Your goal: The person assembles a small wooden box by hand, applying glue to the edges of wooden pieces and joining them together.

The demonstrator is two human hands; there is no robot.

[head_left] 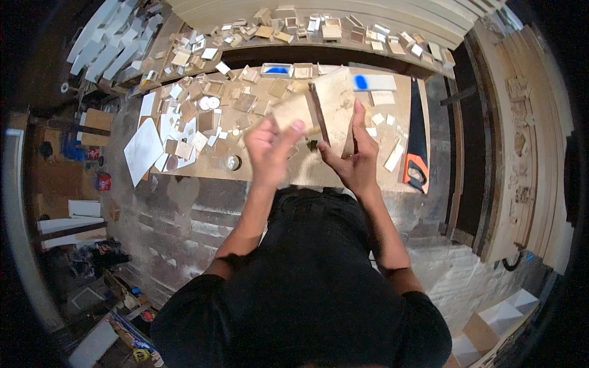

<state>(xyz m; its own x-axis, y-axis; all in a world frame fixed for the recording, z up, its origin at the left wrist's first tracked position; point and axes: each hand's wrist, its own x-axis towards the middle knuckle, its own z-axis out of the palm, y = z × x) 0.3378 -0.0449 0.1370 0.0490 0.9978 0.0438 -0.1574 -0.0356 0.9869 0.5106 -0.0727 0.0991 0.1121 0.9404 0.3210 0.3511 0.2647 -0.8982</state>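
Note:
My right hand is closed on a pale wooden board, thumb on its near corner and fingers along its right side. A dark brown strip runs along the board's left edge. My left hand, slightly blurred, pinches a smaller pale wooden piece between thumb and fingers. This piece is held close against the strip; whether they touch I cannot tell. Both pieces are lifted above the worktable. A small round tin or roll lies on the table left of my left hand.
A handsaw with an orange and black handle lies along the table's right end. Small wooden offcuts and white pieces cover the left side. More little blocks crowd a ledge behind. Long stacked boards stand at right.

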